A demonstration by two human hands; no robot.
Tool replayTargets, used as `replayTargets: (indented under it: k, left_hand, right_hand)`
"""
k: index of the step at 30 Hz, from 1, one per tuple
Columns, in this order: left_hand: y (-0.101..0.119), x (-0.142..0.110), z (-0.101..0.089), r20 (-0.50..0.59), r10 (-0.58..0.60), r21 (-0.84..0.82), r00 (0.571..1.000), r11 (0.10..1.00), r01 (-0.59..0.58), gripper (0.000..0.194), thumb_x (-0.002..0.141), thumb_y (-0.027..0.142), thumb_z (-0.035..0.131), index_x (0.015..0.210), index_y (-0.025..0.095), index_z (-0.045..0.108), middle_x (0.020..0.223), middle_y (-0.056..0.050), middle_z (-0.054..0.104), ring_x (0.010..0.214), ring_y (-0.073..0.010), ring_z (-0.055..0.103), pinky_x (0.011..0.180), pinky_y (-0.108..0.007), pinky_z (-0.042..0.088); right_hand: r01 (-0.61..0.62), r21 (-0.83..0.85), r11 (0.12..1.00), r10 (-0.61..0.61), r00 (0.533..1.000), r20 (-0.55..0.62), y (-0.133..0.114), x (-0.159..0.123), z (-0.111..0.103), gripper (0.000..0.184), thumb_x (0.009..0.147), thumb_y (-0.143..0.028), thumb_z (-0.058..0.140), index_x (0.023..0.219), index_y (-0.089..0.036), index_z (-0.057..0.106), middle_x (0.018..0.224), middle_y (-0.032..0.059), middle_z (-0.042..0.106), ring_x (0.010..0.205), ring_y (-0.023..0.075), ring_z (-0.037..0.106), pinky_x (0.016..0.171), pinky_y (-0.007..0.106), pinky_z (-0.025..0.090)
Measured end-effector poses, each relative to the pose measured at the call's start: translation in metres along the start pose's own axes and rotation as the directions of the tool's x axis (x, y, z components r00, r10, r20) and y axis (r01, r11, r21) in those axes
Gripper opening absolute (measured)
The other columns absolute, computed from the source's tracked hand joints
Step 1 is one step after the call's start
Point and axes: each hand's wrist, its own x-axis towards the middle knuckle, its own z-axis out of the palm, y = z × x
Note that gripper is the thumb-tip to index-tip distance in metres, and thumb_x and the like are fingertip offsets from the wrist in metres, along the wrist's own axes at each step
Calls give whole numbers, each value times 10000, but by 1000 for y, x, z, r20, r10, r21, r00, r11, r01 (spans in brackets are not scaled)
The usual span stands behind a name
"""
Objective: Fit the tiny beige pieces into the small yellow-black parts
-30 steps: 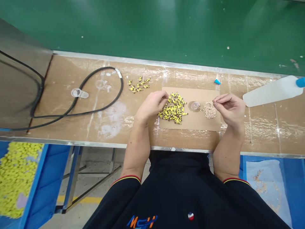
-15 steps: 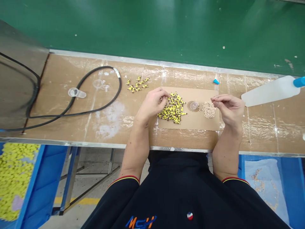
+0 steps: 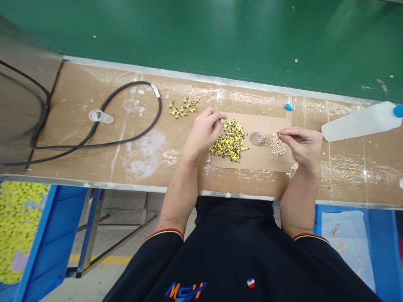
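Note:
My left hand [image 3: 204,131] is curled at the left edge of a heap of small yellow parts [image 3: 231,141], its fingertips pinched together on something too small to make out. My right hand [image 3: 300,144] hovers at the right of a small heap of tiny beige parts [image 3: 277,145], thumb and forefinger pinched together over it. Both heaps lie on a brown cardboard sheet [image 3: 255,161]. Between them stands a small clear plastic cap [image 3: 258,138].
A second small cluster of yellow parts [image 3: 183,107] lies on the taped bench left of the sheet. A black cable [image 3: 126,138] loops at left beside clear caps [image 3: 100,116]. A white squeeze bottle [image 3: 362,121] lies at right. Blue bins [image 3: 47,251] sit below, and a green conveyor belt [image 3: 220,37] lies behind.
My left hand has lifted slightly toward the top of the yellow heap. My right hand has dropped closer to the beige heap. The view has shifted a little.

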Motion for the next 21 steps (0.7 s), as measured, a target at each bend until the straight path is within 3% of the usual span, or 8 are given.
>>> replayTargets:
  k: [6,9,12,15,18,21]
  left_hand:
    - [1,0,-1,-9,22,-37,1000,999,-23,277,937,64,497,1002,186,737,916,-41,640,817,-133,602,768,-288,496]
    - [8,1,-1,-10,19,-185,1000,982,-21,281,940,59,454,941,187,704,931,-38,626,784,-111,586,733,-274,486]
    - [19,0,8,12,10,-425,1000,905,-4,258,962,95,404,845,197,610,831,-14,572,689,-95,529,659,-262,458]
    - [30,-3,24,112,-22,-620,993,779,87,209,938,117,402,784,217,501,713,12,472,618,-104,440,593,-267,407]
    - [39,-8,40,210,-55,-711,976,677,191,168,982,205,409,854,222,516,694,25,424,581,-107,378,556,-273,360]
    - [47,-12,48,195,-26,-710,980,686,159,237,1051,401,436,999,216,576,702,32,444,603,-113,405,581,-274,368]
  right_hand:
    - [-38,-11,999,38,999,-10,1,0,-1,149,776,-146,809,806,-290,837,763,-24,825,669,149,753,603,295,625]
    - [-23,-41,999,22,1000,-14,0,1,0,76,773,-196,819,786,-271,823,748,-17,815,690,162,755,627,314,626]
    - [5,-95,995,-4,1000,15,-2,1,2,24,775,-243,823,768,-259,808,729,-10,802,670,168,736,610,326,605]
    - [53,-122,991,-44,996,72,-3,0,3,51,792,-244,819,754,-270,797,717,-16,793,654,166,715,599,327,577]
    - [92,-144,985,-74,989,124,-5,-1,5,72,817,-264,813,750,-279,791,713,-14,787,642,169,696,585,328,552]
    - [97,-174,980,-67,983,172,-8,-1,7,99,854,-316,788,765,-274,792,716,-2,786,637,173,690,595,328,554]
